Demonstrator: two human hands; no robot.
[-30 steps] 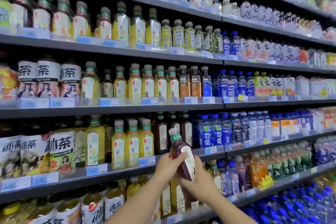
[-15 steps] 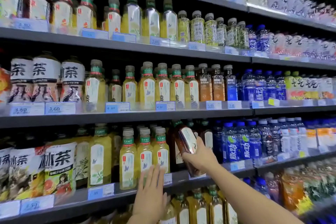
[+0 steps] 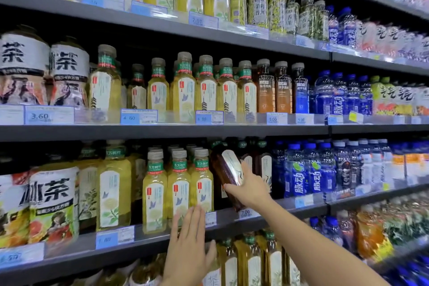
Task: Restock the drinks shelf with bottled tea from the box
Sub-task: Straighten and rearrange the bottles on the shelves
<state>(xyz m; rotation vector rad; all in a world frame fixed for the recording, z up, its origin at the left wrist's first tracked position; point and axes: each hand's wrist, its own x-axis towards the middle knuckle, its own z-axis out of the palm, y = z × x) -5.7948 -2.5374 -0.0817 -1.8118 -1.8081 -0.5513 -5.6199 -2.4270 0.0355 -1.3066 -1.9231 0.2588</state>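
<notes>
Left price tag (image 3: 49,115): 3.60
Yellow-tea price tag (image 3: 138,116): 4.80
Amber-drink price tag (image 3: 276,119): 5.00
Blue bottles (image 3: 299,181): 脉动 (printed vertically)
Large bottle label (image 3: 52,189): 冰茶

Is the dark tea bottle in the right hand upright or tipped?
Tipped: the dark tea bottle slants, top toward the upper left, gripped by the right hand.

The left grip (image 3: 188,246) is raised, back toward the camera, fingers straight and close together. The right arm stretches forward, the right grip (image 3: 249,187) curled round a tilted bottle (image 3: 228,167).
</notes>
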